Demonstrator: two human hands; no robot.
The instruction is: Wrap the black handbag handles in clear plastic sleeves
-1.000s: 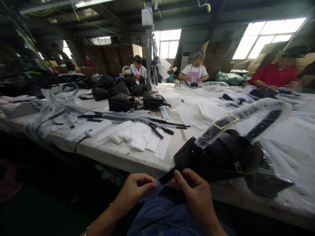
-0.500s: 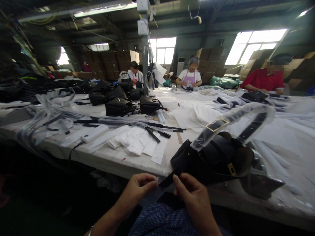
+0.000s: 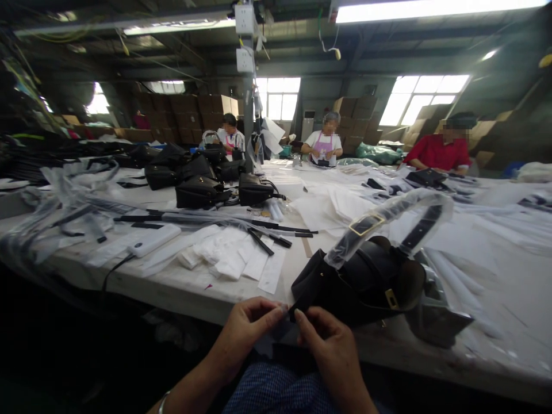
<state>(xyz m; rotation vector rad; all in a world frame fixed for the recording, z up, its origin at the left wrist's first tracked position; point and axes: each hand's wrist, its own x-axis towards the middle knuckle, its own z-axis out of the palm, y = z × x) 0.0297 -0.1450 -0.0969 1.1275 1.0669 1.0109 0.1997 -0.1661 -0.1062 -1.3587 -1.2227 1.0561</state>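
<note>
Head view: left hand (image 3: 252, 328) and right hand (image 3: 330, 339) pinch black strap (image 3: 302, 301) near-left of buckled handbag (image 3: 345, 294), apparently steadying it.

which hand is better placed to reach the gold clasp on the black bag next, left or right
Right, probably: the right hand is nearer to the black bag and its gold clasp, while the left hand is farther off. Both seem to be pinching the black strap, though.

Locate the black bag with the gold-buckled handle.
In the head view, the black bag sits right of centre at the near edge of the table, just beyond the right hand.
</note>
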